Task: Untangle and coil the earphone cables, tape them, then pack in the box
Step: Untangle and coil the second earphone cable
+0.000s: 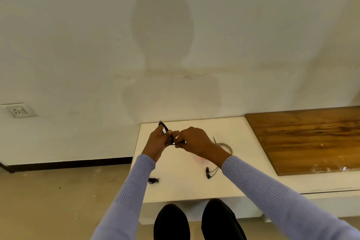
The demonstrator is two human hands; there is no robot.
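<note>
A black earphone cable (pixel 167 131) is looped around the fingers of my left hand (pixel 158 142), which holds the coil above the white table (pixel 185 187). My right hand (pixel 194 140) pinches the cable's loose end right beside the coil. A second pair of black earbuds (pixel 208 173) lies on the table under my right forearm. A small coiled black cable (pixel 153 180) rests by the table's left edge. A roll of clear tape (pixel 226 147) lies behind my right wrist, partly hidden. No box shows in the view.
A wooden board (pixel 303 138) covers the table's right part. A wall socket (pixel 18 110) sits low on the wall at the left. My dark-clad knees (pixel 196 220) are under the table's front edge. Bare floor spreads to the left.
</note>
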